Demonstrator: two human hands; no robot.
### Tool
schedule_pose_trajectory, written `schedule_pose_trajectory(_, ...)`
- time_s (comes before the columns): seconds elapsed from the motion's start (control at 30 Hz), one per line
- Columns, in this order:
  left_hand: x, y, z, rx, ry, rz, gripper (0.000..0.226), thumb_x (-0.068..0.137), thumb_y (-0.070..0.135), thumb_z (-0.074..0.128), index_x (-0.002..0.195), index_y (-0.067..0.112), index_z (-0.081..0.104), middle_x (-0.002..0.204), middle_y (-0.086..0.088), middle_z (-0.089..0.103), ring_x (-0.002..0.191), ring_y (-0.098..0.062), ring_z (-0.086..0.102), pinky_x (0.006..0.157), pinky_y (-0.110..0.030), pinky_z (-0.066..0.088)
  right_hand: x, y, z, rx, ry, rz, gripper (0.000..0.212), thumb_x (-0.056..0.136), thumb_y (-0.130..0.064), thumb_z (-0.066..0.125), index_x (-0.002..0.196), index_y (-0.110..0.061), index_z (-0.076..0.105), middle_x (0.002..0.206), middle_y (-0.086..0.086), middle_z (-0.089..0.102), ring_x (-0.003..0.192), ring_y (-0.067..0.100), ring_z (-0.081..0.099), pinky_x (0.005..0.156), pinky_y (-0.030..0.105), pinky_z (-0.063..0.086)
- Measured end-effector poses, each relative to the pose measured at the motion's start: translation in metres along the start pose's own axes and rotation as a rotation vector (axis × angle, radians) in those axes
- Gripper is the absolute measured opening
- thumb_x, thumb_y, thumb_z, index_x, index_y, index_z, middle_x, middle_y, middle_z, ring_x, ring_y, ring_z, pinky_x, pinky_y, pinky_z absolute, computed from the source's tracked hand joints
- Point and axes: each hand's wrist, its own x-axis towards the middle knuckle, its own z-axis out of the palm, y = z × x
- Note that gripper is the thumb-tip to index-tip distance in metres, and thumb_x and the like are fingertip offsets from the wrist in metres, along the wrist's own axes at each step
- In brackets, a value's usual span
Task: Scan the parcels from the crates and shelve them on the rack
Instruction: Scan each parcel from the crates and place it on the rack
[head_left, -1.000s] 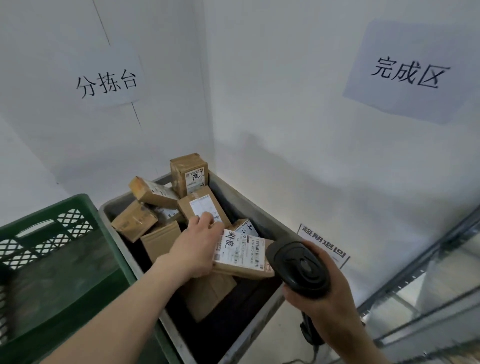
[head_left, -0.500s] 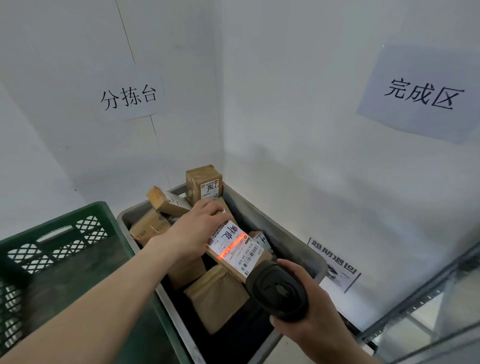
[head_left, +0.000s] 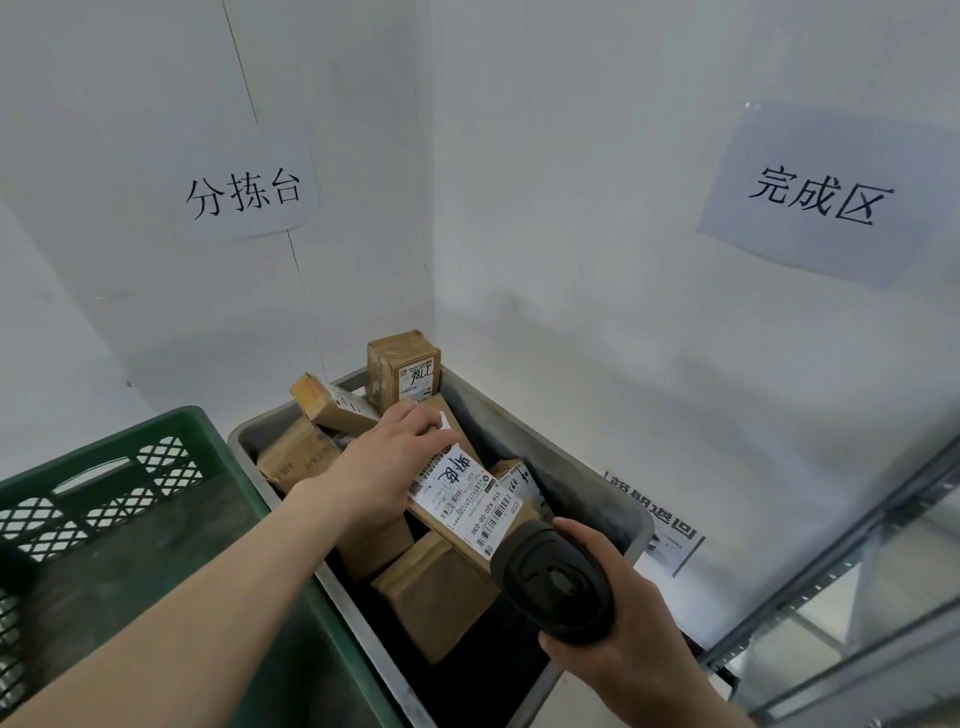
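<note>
Since half a second ago the red scan line has gone from the label; parcel and scanner sit in much the same pose.

Metal rack (head_left: 852, 582) at lower right, only its frame and shelf edge in view. Green crate (head_left: 130, 483) at left, lattice wall facing the camera. Grey crate (head_left: 587, 483) just beside it, in the corner of the walls, holding a jumble of brown parcels; one upright box (head_left: 402, 366) stands at its far end.

Left hand (head_left: 387, 462) grips the labelled parcel (head_left: 467, 499) by its far end, fingers curled over the top, label up, held above the grey crate's middle. Right hand (head_left: 618, 613) is wrapped round the black scanner (head_left: 553, 577), whose head is just beside the parcel's near end.
</note>
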Motion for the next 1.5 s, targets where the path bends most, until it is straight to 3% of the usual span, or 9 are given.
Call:
schedule_pose_trajectory(0.6, -0.018, 0.003, -0.005, 0.091, 0.008, 0.092, 0.073, 0.087, 0.028, 0.074, 0.149, 0.033, 0.038, 0.148, 0.009, 0.033, 0.142, -0.015, 0.018, 0.114, -0.028, 0.03, -0.042, -0.022, 0.02, -0.038, 0.146, 0.009, 0.081, 0.057, -0.025, 0.079, 0.13, -0.048, 0.052, 0.114, -0.039, 0.064, 0.106, -0.012, 0.063, 0.087, 0.004, 0.045)
schedule_pose_trajectory(0.73, -0.024, 0.011, -0.009, 0.004, 0.061, -0.032, 0.076, 0.083, 0.025, 0.076, 0.148, 0.032, 0.038, 0.147, 0.008, 0.035, 0.141, -0.017, 0.022, 0.112, -0.037, 0.041, -0.055, -0.014, 0.014, 0.059, 0.281, 0.043, 0.081, 0.053, -0.027, 0.08, 0.131, -0.032, 0.059, 0.113, -0.024, 0.071, 0.105, -0.004, 0.068, 0.087, 0.009, 0.05)
schedule_pose_trajectory(0.8, -0.028, 0.018, -0.01, -0.058, 0.103, -0.091, 0.076, 0.081, 0.033, 0.077, 0.146, 0.031, 0.039, 0.143, 0.007, 0.038, 0.136, -0.018, 0.029, 0.107, -0.042, 0.046, -0.06, -0.01, 0.009, 0.161, 0.363, 0.064, 0.077, 0.053, -0.007, 0.085, 0.126, -0.02, 0.062, 0.11, -0.009, 0.075, 0.099, -0.002, 0.07, 0.084, 0.01, 0.052)
schedule_pose_trajectory(0.87, -0.032, 0.029, -0.012, -0.126, 0.138, -0.145, 0.084, 0.071, 0.051, 0.075, 0.144, 0.03, 0.04, 0.136, 0.005, 0.041, 0.126, -0.018, 0.036, 0.098, -0.041, 0.049, -0.066, -0.011, 0.002, 0.24, 0.428, 0.072, 0.075, 0.053, 0.003, 0.082, 0.122, -0.016, 0.061, 0.107, -0.005, 0.075, 0.095, -0.002, 0.071, 0.08, 0.008, 0.051)
schedule_pose_trajectory(1.0, -0.038, 0.072, -0.012, -0.258, 0.16, -0.236, 0.096, 0.059, 0.056, 0.077, 0.142, 0.029, 0.037, 0.13, 0.004, 0.042, 0.12, -0.017, 0.043, 0.093, -0.04, 0.048, -0.09, -0.006, -0.015, 0.232, 0.528, 0.067, 0.083, 0.059, 0.01, 0.09, 0.127, -0.023, 0.059, 0.113, -0.021, 0.071, 0.103, -0.001, 0.068, 0.083, 0.006, 0.049)
schedule_pose_trajectory(1.1, -0.041, 0.119, -0.007, -0.339, 0.128, -0.252, 0.093, 0.058, 0.059, 0.077, 0.138, 0.032, 0.037, 0.123, 0.009, 0.043, 0.113, -0.014, 0.047, 0.091, -0.039, 0.049, -0.114, -0.001, -0.03, 0.272, 0.565, 0.053, 0.084, 0.06, 0.01, 0.088, 0.128, -0.03, 0.059, 0.116, -0.02, 0.072, 0.106, 0.008, 0.071, 0.09, 0.015, 0.053)
schedule_pose_trajectory(1.2, -0.048, 0.172, -0.002, -0.433, 0.09, -0.243, 0.095, 0.053, 0.069, 0.07, 0.136, 0.034, 0.041, 0.118, 0.012, 0.043, 0.107, -0.011, 0.05, 0.091, -0.037, 0.05, -0.144, 0.004, -0.047, 0.268, 0.588, 0.042, 0.085, 0.059, 0.013, 0.087, 0.127, -0.03, 0.059, 0.113, -0.023, 0.072, 0.109, 0.001, 0.068, 0.087, 0.008, 0.049)
schedule_pose_trajectory(1.3, -0.057, 0.228, 0.007, -0.528, 0.051, -0.232, 0.091, 0.055, 0.063, 0.075, 0.134, 0.033, 0.044, 0.117, 0.013, 0.045, 0.103, -0.007, 0.052, 0.089, -0.031, 0.049, -0.18, 0.01, -0.067, 0.274, 0.615, 0.045, 0.087, 0.06, 0.013, 0.088, 0.126, -0.034, 0.056, 0.114, -0.029, 0.069, 0.11, -0.004, 0.065, 0.087, 0.006, 0.048)
schedule_pose_trajectory(1.5, -0.077, 0.343, 0.029, -0.721, -0.048, -0.225, 0.087, 0.047, 0.054, 0.078, 0.126, 0.035, 0.047, 0.118, 0.01, 0.055, 0.102, -0.009, 0.059, 0.089, -0.037, 0.055, -0.266, 0.037, -0.11, 0.334, 0.639, 0.065, 0.082, 0.064, 0.013, 0.085, 0.129, -0.028, 0.06, 0.118, -0.015, 0.07, 0.115, 0.006, 0.065, 0.09, 0.022, 0.056)
